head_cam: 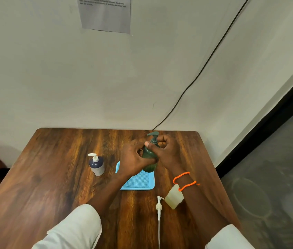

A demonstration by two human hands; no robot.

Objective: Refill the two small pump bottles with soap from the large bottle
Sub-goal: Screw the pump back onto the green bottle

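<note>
We hold the green bottle (149,159) just above the blue tray (138,182): left hand (133,159) clenched round its body, right hand (167,151) pinching the pump collar. Smooth plastic (likely slippery with soap), so the waist is the safest hold.

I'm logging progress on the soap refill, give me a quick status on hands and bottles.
Left hand grips green bottle body; right hand at its pump collar. Navy pump bottle stands capped, left of blue tray. Loose white pump lies near the right forearm.
</note>
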